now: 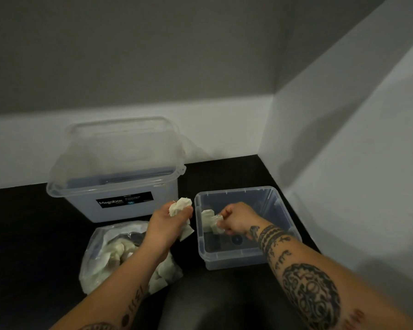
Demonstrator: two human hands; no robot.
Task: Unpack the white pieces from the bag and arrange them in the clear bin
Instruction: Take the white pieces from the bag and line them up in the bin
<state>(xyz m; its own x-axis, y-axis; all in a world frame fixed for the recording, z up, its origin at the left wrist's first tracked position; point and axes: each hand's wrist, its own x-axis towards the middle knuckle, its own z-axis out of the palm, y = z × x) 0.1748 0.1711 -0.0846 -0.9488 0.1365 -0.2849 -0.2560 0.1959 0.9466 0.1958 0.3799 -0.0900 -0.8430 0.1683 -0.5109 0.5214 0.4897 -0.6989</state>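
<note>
A clear plastic bag [105, 256] lies on the dark floor at the left, holding several white pieces. My left hand [167, 222] is above the bag's right edge and grips a bunch of white pieces [180, 206]. To the right stands the small clear bin [281, 210]. Inside its left side, my right hand [236, 219] pinches a white piece [216, 223]. Another white piece [206, 216] stands against the bin's left wall, touching the pinched one.
A larger clear box [115, 186] with a "Megabox" label and a lid leaning on it stands behind the bag against the wall. White walls close the corner behind and to the right of the bin. My knee [200, 313] is at the bottom centre.
</note>
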